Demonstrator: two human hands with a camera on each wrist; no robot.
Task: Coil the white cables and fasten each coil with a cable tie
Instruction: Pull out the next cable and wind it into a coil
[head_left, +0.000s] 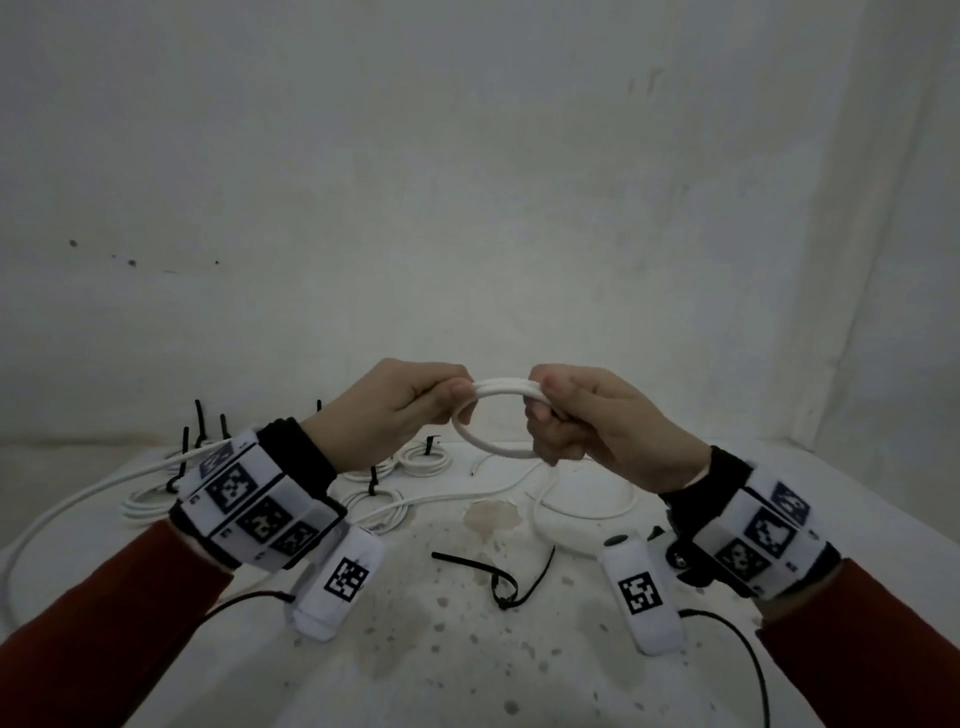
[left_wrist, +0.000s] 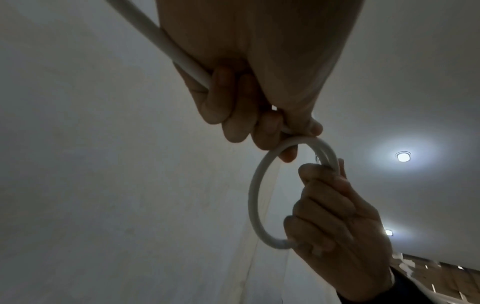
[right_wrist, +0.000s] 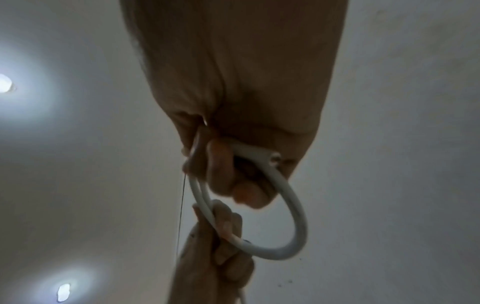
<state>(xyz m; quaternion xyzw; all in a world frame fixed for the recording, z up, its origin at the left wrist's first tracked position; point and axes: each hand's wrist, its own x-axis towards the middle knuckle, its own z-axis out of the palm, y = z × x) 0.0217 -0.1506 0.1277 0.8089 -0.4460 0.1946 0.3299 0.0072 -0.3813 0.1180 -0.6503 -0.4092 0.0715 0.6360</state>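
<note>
A stained white table (head_left: 467, 649) is seen below. Above its middle, a small round coil of white cable (head_left: 493, 421) is gripped on its left side by the left hand (head_left: 395, 410) and on its right by the right hand (head_left: 597, 426). A loose black plastic cable tie (head_left: 498, 577) is left lying nearer.

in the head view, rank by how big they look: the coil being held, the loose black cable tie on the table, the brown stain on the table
1. Loose black cable tie, widest sprawl, though it lies nearer the camera.
2. Coil held between the left hand and the right hand.
3. Brown stain, clearly smallest.
The first two look close, so their order is unsure.
</note>
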